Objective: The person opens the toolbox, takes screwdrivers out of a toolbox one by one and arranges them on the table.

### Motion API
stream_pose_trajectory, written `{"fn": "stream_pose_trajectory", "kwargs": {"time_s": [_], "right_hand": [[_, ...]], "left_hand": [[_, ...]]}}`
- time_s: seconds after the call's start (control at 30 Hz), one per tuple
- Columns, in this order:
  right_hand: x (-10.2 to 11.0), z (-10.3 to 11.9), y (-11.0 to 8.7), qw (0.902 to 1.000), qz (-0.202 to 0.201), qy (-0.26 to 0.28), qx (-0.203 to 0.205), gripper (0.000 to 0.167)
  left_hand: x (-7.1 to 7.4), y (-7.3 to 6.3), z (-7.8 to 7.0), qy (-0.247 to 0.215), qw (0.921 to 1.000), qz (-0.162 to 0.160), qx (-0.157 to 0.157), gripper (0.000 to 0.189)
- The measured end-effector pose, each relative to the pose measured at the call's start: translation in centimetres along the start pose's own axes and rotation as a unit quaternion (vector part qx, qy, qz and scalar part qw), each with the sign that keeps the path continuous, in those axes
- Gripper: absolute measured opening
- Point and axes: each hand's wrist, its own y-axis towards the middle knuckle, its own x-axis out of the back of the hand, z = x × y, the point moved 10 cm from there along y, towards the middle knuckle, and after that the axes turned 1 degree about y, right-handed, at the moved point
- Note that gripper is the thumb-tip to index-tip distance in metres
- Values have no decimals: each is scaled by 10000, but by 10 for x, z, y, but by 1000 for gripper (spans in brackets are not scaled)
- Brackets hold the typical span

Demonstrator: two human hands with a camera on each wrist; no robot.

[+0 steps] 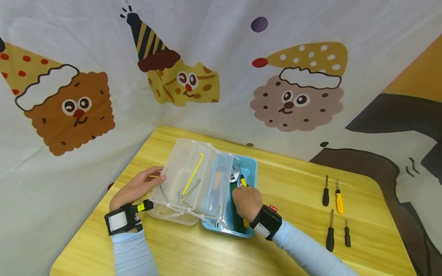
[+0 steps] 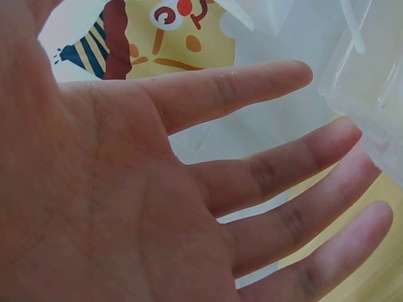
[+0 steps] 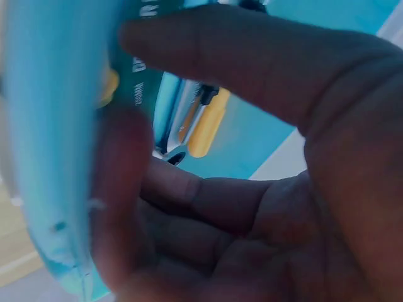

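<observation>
A light-blue toolbox [image 1: 256, 174] stands on the table, with its clear lid [image 1: 179, 151] and clear tray swung to the left. My right hand [image 1: 246, 202] reaches into the box, fingers bent beside an adjustable wrench [image 1: 235, 175] with a green handle [image 3: 140, 88]. The thumb tip overlaps this handle; whether the fingers grip anything is unclear. A yellow-handled tool [image 1: 243, 180] lies partly under that hand. My left hand [image 1: 138, 186], fingers extended, rests against the left edge of the clear plastic; in the left wrist view its fingertips [image 2: 349, 132] meet the edge.
Hex keys lie in the clear tray, one of them a yellow hex key [image 1: 193, 174]. On the right of the table [image 1: 290, 230] are several screwdrivers, including a yellow screwdriver [image 1: 340, 203] and a black one [image 1: 330, 237]. A printed cloth [image 1: 221, 126] hangs behind the table.
</observation>
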Motion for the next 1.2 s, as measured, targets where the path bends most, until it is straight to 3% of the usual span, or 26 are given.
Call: {"fn": "stream_pose_trajectory", "kwargs": {"time_s": [0.13, 0.3, 0.43, 0.63, 0.8, 0.97, 1.2], "right_hand": [[-10, -3, 4, 9965, 600, 564, -103, 12], [-22, -11, 6, 9811, 1401, 1270, -417, 33], [-26, -6, 3, 9721, 1718, 1554, -372, 33], [-22, 6, 0, 9754, 1519, 1595, -42, 38], [-22, 5, 0, 9782, 1391, 1543, -58, 8], [-9, -9, 4, 9830, 1079, 1437, -378, 44], [11, -44, 1, 9808, 1087, 1281, -987, 53]], "left_hand": [[1, -1, 0, 3, 10000, 20, 24, 68], [-1, -1, -3, 8, 10000, 43, -12, 67], [0, -2, -4, 20, 10000, 42, -20, 66], [1, -3, -5, -36, 10000, 24, -29, 66], [-2, -2, -4, -30, 10000, 78, -12, 67], [-1, -1, -1, 17, 10000, 50, 14, 68], [0, -1, 2, 14, 10000, 23, 31, 69]]}}
